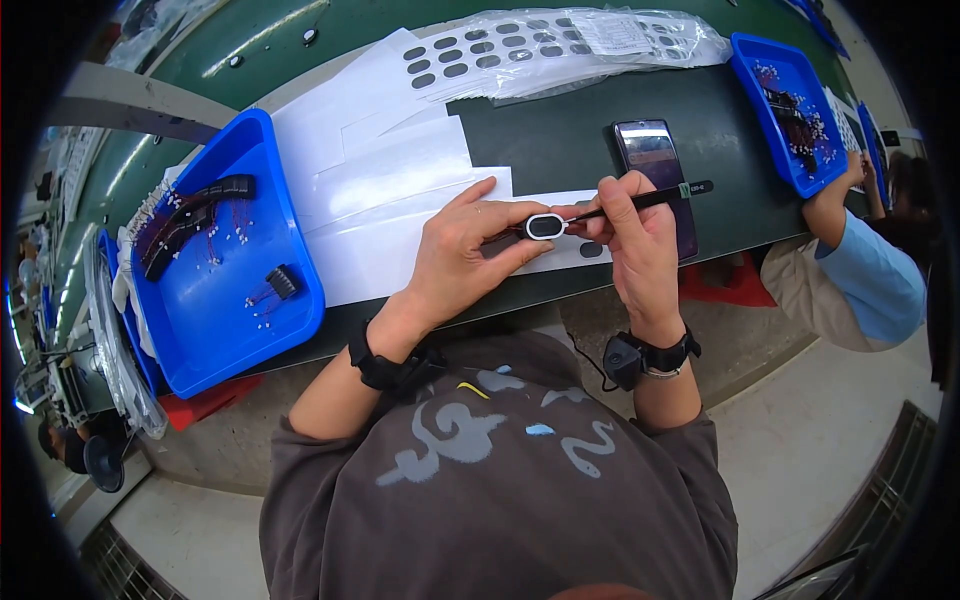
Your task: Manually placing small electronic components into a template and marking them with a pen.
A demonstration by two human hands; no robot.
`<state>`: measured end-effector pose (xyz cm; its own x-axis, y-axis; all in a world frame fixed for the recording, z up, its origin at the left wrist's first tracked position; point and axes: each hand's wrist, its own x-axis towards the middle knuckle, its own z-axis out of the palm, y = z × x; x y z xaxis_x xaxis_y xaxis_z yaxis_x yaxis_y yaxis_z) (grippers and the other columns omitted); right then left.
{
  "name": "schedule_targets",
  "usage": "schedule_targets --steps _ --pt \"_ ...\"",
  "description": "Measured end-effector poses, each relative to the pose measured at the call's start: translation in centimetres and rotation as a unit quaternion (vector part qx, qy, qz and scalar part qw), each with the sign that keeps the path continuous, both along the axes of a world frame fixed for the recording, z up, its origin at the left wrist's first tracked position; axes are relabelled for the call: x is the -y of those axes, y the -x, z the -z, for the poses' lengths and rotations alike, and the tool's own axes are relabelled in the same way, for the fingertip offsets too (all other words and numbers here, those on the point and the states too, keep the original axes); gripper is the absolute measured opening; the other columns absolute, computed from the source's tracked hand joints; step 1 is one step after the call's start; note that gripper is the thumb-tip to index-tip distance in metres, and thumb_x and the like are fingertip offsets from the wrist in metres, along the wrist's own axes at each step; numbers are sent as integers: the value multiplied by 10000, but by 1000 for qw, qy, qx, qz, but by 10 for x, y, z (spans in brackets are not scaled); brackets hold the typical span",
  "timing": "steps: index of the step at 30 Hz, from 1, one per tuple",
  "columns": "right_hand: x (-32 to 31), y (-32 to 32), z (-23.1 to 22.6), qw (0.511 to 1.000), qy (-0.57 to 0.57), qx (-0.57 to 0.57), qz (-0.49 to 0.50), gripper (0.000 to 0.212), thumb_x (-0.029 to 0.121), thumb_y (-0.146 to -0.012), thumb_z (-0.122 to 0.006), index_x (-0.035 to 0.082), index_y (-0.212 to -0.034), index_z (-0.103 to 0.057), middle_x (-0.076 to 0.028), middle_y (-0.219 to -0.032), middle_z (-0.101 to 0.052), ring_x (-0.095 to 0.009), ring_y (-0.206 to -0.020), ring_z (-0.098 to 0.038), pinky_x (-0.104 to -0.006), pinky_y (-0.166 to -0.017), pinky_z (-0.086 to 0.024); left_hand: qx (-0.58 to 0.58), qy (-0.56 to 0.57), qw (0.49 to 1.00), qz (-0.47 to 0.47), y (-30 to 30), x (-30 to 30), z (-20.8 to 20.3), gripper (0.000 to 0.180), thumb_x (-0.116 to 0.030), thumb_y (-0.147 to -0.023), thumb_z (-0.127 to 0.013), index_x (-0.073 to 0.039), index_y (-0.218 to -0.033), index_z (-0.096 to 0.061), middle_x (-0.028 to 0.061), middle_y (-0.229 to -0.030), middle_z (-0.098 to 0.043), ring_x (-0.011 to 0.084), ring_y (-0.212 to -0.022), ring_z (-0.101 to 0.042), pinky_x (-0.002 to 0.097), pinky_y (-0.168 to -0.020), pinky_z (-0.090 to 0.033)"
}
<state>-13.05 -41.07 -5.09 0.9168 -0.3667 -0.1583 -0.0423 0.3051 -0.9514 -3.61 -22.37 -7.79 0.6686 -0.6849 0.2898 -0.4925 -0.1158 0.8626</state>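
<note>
Between the thumb and fingers of my left hand [452, 248] is a small oval speaker [544, 227] with a black face and a white rim. Dark reddish wires show behind it, partly covered by the fingers. My right hand [643, 245] grips black tweezers [655, 197], their back end pointing right. The tweezers' tips reach the speaker's right edge; whether they pinch anything there is too small to tell. Beneath the hands lies a white backing sheet [380, 235], with a dark oval pad [592, 250] on it near my right hand.
A blue tray [215, 335] at left holds rows of black wired speakers [190, 225] and a small separate stack [284, 281]. Another blue tray [745, 75] stands far right. A phone [648, 145] lies beside my right hand. Bagged sheets of dark ovals [500, 50] lie behind. Someone's arm [828, 212] is at right.
</note>
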Motion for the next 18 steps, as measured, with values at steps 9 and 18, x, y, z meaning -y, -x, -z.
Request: schedule_targets --steps 9,18 --pt "0 0 1 1000 17 -5 -2 240 229 -1066 -577 71 -890 -533 -21 -756 -605 -167 -856 -725 -287 -747 -597 8 1 1000 1 0 1 0 311 -165 -812 -834 -120 -1111 -761 46 -921 -773 209 -755 -729 499 -1118 -437" --pt "-1 0 4 999 42 -11 7 231 220 -1061 -588 66 -896 -539 -16 -757 -616 -116 -790 -689 -274 -741 -591 11 -2 1000 3 -1 0 0 310 -168 -807 -838 -118 -1103 -761 50 -935 -775 211 -769 -734 499 -1112 -444"
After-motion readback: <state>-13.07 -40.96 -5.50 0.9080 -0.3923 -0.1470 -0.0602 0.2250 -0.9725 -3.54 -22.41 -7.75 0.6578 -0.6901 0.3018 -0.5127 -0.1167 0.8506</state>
